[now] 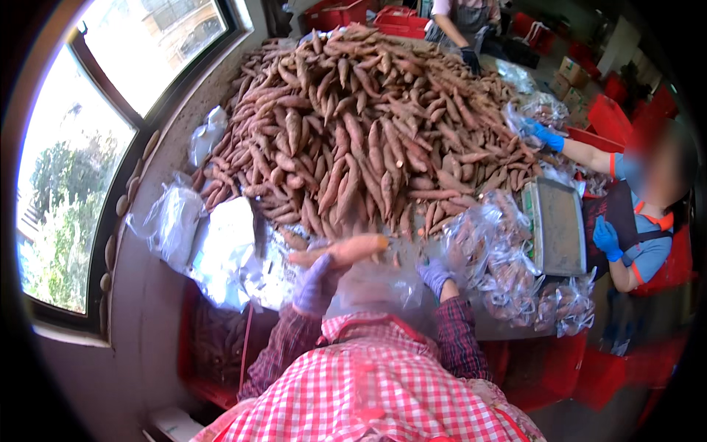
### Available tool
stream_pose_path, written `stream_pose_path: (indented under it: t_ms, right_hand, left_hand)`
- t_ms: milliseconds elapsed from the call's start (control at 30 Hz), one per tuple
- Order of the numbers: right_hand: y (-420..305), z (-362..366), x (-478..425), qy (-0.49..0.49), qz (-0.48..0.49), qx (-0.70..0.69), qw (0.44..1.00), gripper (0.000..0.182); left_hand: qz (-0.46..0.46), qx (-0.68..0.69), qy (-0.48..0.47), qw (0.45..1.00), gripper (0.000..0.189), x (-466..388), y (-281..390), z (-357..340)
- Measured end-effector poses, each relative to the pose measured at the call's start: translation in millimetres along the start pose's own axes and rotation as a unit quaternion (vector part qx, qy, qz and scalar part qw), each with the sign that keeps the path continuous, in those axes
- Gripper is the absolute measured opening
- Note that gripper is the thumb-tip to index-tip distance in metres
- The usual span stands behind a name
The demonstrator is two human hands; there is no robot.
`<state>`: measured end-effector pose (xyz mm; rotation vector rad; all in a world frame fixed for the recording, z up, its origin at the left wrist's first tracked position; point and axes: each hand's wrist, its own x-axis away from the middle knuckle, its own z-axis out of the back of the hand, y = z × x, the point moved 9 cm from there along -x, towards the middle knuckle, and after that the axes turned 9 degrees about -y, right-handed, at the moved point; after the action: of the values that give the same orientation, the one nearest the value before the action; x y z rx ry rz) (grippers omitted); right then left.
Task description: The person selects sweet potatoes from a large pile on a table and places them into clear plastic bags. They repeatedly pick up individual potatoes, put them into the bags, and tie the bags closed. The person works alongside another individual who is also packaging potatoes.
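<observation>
My left hand (317, 287), in a purple knit glove, grips a thick sweet potato (356, 250) with an orange, bare-looking tip. What may be a second sweet potato (302, 257) pokes out on the left side of that grip. To the right, my right hand (434, 276) in a matching glove hangs low over the table edge. A thin clear plastic bag (406, 290) lies between the hands; whether the right fingers pinch it cannot be made out. Just beyond both hands rises a large heap of sweet potatoes (353, 132).
Filled clear bags (511, 276) crowd the right side beside a weighing scale (558, 226). Stacks of plastic bags (177, 215) lie left, near the window. A co-worker's blue-gloved hand (544, 134) touches a bag; another person's dark-gloved hand (470, 59) is behind the heap. Red crates (544, 370) stand below.
</observation>
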<state>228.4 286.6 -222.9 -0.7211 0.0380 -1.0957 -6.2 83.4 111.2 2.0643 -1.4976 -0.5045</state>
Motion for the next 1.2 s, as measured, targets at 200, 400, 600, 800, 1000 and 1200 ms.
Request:
stream_pose_path:
  t_ms: [200,400,600,800,1000,1200]
  right_hand:
    - [-241.1,210.1,124.9,0.061,0.21,-0.316,0.923,0.03]
    - [-312.2,203.5,162.8,-0.057,0.27,0.051,0.96,0.055]
    - [-287.3,152.5,149.8,-0.139,0.313,-0.147,0.928,0.052]
    - [-261.3,87.2,142.0,-0.358,0.151,-0.406,0.827,0.045]
    - [-235.2,26.7,134.7,-0.351,0.233,0.018,0.907,0.048]
    - [-167.6,25.6,142.1,-0.367,0.128,0.169,0.906,0.047]
  left_hand:
    - [0.033,-0.09,0.08,0.992,0.042,7.0,-19.4,21.3]
    - [0.085,-0.234,0.047,0.967,0.045,4.7,-34.1,5.6]
    - [0.077,-0.249,0.002,0.966,0.049,12.0,-25.5,-10.8]
    - [0.052,-0.35,0.01,0.935,0.055,16.3,-0.6,-16.3]
    - [0.108,-0.191,-0.035,0.975,0.058,22.6,-17.4,-25.3]
    - [0.116,-0.075,-0.038,0.99,0.055,31.6,-14.7,-7.9]
